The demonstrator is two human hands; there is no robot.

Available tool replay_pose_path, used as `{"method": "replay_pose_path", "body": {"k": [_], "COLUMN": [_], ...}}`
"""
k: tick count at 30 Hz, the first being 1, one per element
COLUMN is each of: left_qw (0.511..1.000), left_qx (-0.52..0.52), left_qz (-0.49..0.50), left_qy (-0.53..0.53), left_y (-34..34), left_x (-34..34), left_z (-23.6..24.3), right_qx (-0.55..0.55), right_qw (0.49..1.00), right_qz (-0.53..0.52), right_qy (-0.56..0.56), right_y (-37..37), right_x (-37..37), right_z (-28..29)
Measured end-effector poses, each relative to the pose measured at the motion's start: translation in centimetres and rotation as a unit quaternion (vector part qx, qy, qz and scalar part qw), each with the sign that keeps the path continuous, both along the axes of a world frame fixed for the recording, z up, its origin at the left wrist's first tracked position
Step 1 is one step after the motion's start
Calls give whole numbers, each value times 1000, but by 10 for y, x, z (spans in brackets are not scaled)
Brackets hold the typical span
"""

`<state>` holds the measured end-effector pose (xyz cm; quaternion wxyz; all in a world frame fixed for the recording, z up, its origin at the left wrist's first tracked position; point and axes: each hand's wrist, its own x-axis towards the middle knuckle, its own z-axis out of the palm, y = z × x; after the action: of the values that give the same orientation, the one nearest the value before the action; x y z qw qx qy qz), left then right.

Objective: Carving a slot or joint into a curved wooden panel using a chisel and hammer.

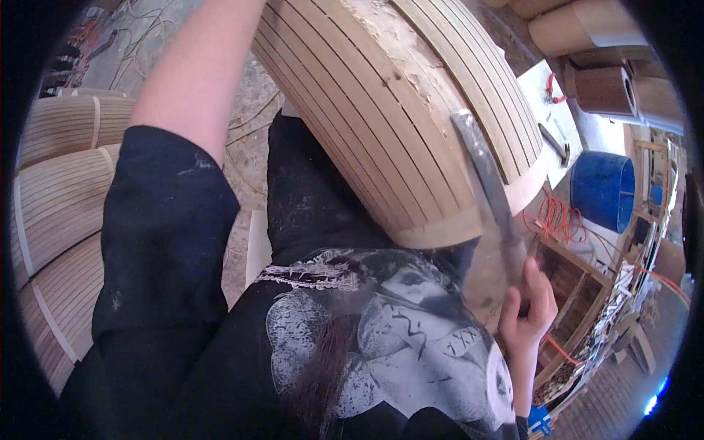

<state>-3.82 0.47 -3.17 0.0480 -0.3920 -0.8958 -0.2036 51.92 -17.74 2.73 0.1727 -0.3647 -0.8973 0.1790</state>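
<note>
A curved panel of pale wooden strips with dark grooves (374,125) lies across the upper middle over my lap, with a rough band of shavings along it. A long flat metal tool (488,176) rests along that band near the panel's lower right end. My right hand (532,308) is closed on the tool's handle, which is slightly blurred. My left forearm (198,88) reaches up past the panel's left side to the top edge; the hand itself is out of view.
Strapped stacks of grooved panels (55,198) stand at left. At right are a white board (554,154) with red-handled pliers (554,92) and a hammer (557,143), a blue barrel (594,192), coiled orange cable (557,220), a wooden crate (579,293) and large wooden tubes (579,29).
</note>
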Motion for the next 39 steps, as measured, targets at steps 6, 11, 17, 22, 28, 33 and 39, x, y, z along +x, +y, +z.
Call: {"method": "replay_pose_path", "body": {"k": [6, 11, 17, 22, 28, 33, 39], "left_qw": [954, 993, 942, 967, 948, 987, 967], "left_qx": [-197, -56, -153, -69, -187, 120, -193], "left_qz": [-141, -59, -191, -162, -184, -90, -163], "left_qy": [178, 85, 230, 183, 178, -56, 43], "left_y": [-19, -12, 6, -19, 6, -4, 40], "left_x": [-39, 9, -88, -58, -81, -79, -79], "left_z": [-8, -2, -35, -18, -16, -44, -19], "right_qx": [-12, 15, -13, -1, 34, -23, 21], "right_qw": [1000, 1000, 999, 1000, 998, 1000, 999], "right_qz": [-2, 18, -33, 15, -9, 17, 23], "right_qy": [-9, 5, 19, 2, 55, -9, 19], "right_y": [11, 5, 13, 7, 32, 21, 19], "right_x": [-63, -1, -63, -1, -77, -50, -77], "right_z": [7, 3, 10, 8, 4, 5, 1]}}
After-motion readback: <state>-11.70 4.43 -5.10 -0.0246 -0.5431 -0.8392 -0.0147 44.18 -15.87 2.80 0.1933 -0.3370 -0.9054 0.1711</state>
